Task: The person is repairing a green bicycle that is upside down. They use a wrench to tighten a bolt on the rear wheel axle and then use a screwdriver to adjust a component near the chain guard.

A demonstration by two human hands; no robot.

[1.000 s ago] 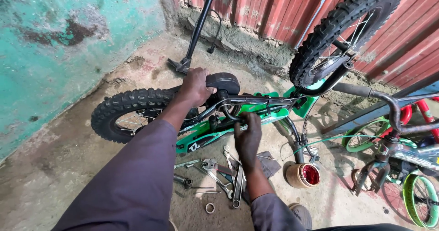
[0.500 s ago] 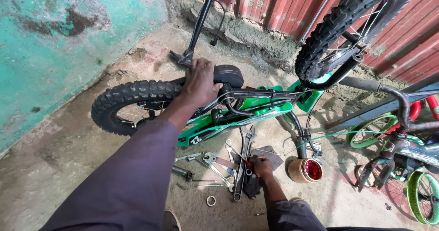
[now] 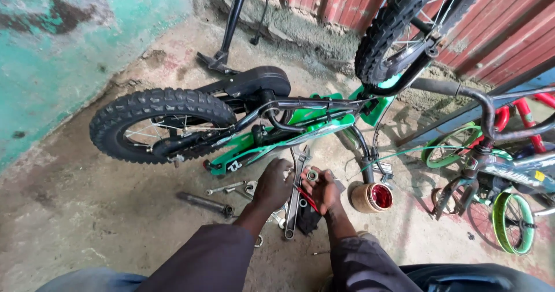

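Beside the bicycle (image 3: 254, 136), hands (image 3: 298, 188) crowd wrenches (image 3: 295, 205).

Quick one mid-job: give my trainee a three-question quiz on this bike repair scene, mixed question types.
1. True or false: the left hand rests on the black saddle.
2. Which hand pinches the small metal ring? A) left B) right
3. Fill in: the small green bike lies on its side with its knobbly rear ____ pointing toward the teal wall.

Key: 1 false, it is down among the wrenches on the floor. 2 B, the right hand. 3 tyre.
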